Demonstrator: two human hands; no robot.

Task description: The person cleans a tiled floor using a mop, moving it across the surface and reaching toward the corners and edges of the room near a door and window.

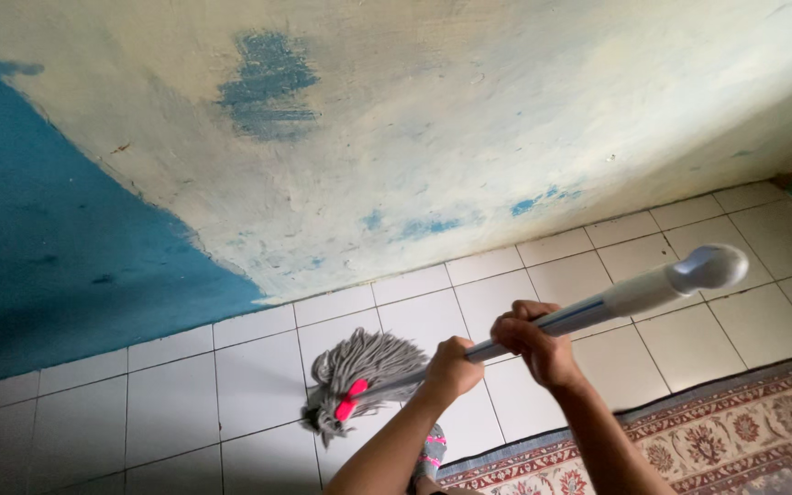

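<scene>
Rounded grey mop handle (634, 293), both hands gripping, stringy mop head (359, 376)

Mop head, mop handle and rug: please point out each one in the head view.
Mop head (364, 371), head view, on the grey strands.
Mop handle (639, 293), head view, on the pale upper shaft.
Rug (735, 440), head view, on the patterned red border.

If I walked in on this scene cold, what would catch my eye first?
Probably the grey string mop with its red clip, pressed on the white tiled floor at centre. Both hands grip its pale handle: the left hand lower, the right hand higher. Behind, the wall is patchy cream with a big blue area at left, and a patterned rug lies at lower right.
</scene>
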